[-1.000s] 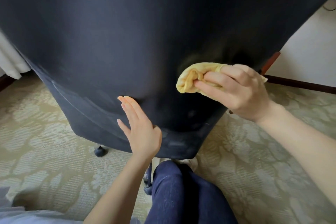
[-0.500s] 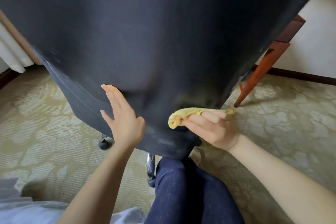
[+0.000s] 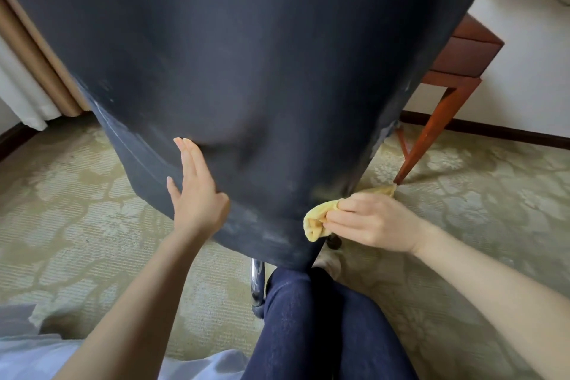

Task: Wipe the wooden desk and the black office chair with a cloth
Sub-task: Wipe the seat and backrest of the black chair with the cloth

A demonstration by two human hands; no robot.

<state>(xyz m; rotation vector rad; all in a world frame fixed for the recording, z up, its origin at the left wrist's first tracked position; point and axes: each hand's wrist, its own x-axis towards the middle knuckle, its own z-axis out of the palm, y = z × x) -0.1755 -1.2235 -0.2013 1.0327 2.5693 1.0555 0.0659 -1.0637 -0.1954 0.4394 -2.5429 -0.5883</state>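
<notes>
The back of the black office chair [image 3: 246,55] fills the upper half of the view, dusty along its lower edge. My left hand [image 3: 196,191] presses flat against the chair's lower left part, fingers straight. My right hand [image 3: 370,220] grips a bunched yellow cloth [image 3: 317,220] and holds it against the chair's lower right corner. A corner of the wooden desk [image 3: 462,52] with its slanted reddish leg shows behind the chair at the right.
Patterned beige carpet [image 3: 77,210] covers the floor. My knee in dark jeans [image 3: 311,324] is just below the chair, next to a chrome chair leg [image 3: 257,284]. Curtains [image 3: 27,77] hang at the left, and a white wall with dark skirting is at the right.
My right hand has slid the cloth down the chair back to its lower right corner. My left hand stays flat on the chair. More of the desk has come into view.
</notes>
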